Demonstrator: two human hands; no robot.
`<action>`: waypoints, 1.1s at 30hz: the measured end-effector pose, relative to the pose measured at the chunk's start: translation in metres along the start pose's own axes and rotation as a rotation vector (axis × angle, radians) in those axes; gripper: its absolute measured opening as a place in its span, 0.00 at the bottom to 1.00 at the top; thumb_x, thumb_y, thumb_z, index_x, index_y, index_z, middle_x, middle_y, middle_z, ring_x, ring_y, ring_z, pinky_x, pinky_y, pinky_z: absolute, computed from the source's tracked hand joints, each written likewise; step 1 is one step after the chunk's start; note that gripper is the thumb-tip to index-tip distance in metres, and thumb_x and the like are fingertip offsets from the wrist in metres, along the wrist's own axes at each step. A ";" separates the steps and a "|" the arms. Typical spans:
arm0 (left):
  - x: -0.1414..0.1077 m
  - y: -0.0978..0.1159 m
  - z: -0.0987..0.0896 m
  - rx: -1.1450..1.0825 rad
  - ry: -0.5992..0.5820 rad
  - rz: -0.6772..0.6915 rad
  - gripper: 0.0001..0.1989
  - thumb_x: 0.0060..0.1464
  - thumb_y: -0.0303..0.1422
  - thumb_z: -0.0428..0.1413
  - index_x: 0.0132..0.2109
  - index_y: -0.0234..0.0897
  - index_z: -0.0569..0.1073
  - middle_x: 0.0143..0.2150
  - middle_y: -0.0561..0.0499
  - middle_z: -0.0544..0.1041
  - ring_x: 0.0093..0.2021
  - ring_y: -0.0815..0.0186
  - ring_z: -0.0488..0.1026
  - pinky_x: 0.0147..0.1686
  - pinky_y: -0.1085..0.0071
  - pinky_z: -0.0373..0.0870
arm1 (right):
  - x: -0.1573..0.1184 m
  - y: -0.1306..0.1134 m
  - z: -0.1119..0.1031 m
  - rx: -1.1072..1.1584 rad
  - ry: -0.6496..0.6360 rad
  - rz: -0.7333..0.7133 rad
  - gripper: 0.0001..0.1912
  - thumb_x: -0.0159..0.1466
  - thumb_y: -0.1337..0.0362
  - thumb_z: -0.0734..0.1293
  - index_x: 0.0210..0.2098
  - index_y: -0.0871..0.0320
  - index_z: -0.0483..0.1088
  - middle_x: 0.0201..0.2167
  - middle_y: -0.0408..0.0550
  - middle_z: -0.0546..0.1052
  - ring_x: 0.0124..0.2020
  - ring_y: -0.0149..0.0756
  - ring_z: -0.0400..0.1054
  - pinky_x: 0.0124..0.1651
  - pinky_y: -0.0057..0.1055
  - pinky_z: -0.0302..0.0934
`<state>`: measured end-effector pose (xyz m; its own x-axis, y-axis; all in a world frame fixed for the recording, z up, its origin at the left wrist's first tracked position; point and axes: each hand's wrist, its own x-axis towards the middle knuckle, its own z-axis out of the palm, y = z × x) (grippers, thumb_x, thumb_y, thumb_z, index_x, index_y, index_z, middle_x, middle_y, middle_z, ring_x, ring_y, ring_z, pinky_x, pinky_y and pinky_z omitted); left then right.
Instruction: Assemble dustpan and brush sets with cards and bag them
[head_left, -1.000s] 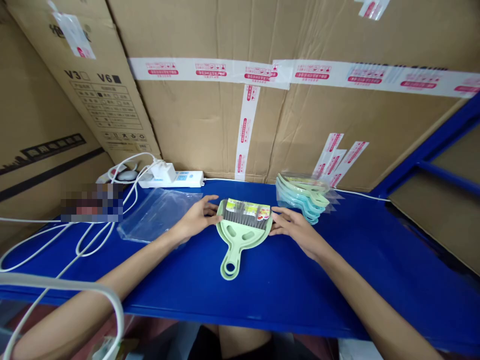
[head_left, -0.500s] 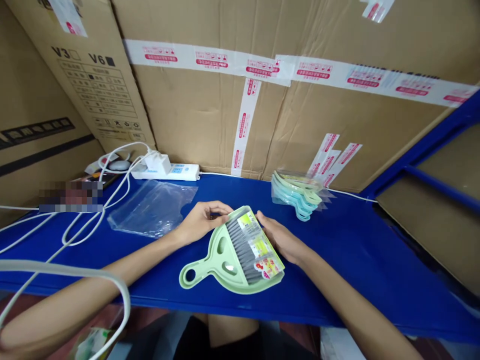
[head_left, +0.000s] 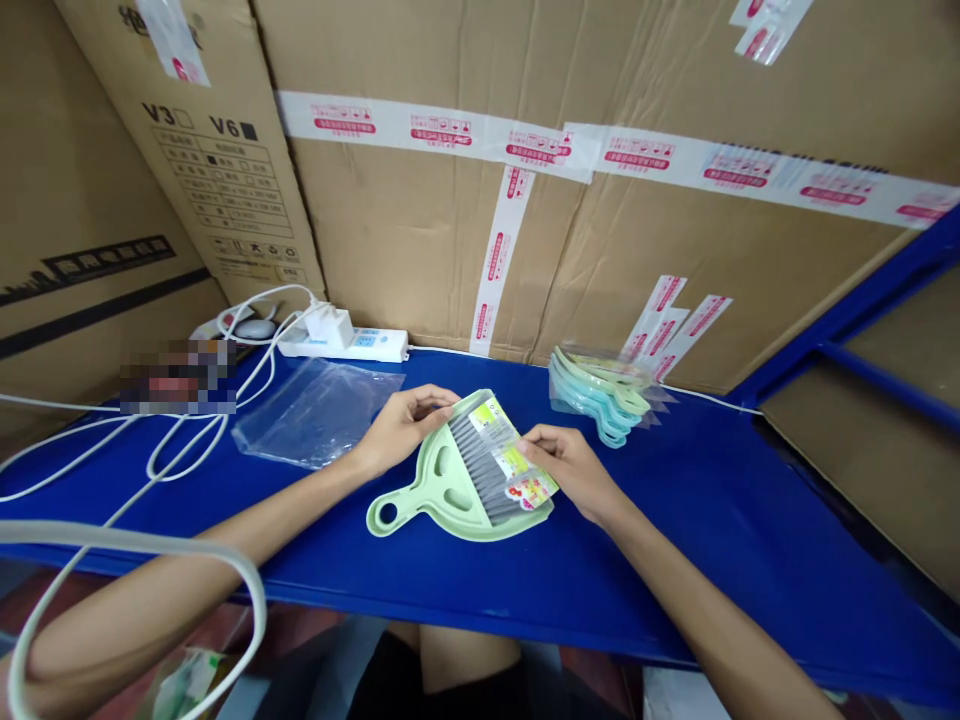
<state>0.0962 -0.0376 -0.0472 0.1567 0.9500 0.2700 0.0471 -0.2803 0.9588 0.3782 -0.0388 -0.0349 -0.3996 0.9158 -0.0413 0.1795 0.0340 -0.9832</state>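
Note:
A pale green dustpan (head_left: pixel 427 495) lies tilted over the blue tabletop, its ring handle toward the lower left. Set in the pan is a brush with grey bristles (head_left: pixel 480 465), a yellow printed label (head_left: pixel 514 460) wrapped across it. My left hand (head_left: pixel 401 425) grips the pan's upper left edge, thumb on top and fingers bent behind. On the right side, my right hand (head_left: pixel 566 465) pinches the label and brush edge between thumb and fingers.
Bagged green and blue dustpans (head_left: pixel 600 390) are stacked at the back right. A clear plastic bag (head_left: pixel 315 415) lies left, near a white power strip (head_left: pixel 375 344) and looped white cables. Cardboard (head_left: pixel 420 230) stands behind the blue table (head_left: pixel 712 530).
The dustpan and brush have moved slightly up in view. My right hand has shifted up and now has its thumb over the label. The camera view has shifted a little.

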 end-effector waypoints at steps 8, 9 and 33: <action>0.002 -0.006 -0.002 0.021 0.052 0.009 0.18 0.60 0.45 0.67 0.47 0.35 0.81 0.46 0.44 0.85 0.45 0.60 0.82 0.47 0.65 0.77 | 0.000 -0.021 -0.028 0.191 0.376 -0.084 0.21 0.56 0.44 0.79 0.30 0.54 0.72 0.25 0.43 0.75 0.23 0.36 0.66 0.25 0.32 0.61; 0.003 -0.008 -0.002 0.021 0.050 0.006 0.18 0.60 0.45 0.67 0.47 0.35 0.81 0.45 0.44 0.85 0.44 0.60 0.82 0.46 0.65 0.77 | -0.001 -0.022 -0.025 0.241 0.349 -0.050 0.21 0.56 0.45 0.79 0.30 0.53 0.71 0.25 0.43 0.75 0.23 0.35 0.65 0.24 0.32 0.60; -0.007 -0.014 0.007 0.077 -0.286 0.128 0.15 0.64 0.43 0.66 0.53 0.42 0.86 0.58 0.41 0.77 0.56 0.57 0.78 0.54 0.62 0.75 | -0.006 0.005 -0.001 0.152 -0.498 0.068 0.42 0.63 0.55 0.80 0.73 0.51 0.67 0.57 0.51 0.81 0.53 0.45 0.78 0.54 0.39 0.73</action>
<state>0.1014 -0.0408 -0.0635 0.4368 0.8321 0.3418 0.0815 -0.4150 0.9061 0.3821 -0.0436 -0.0397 -0.7773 0.6111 -0.1495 0.1026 -0.1114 -0.9885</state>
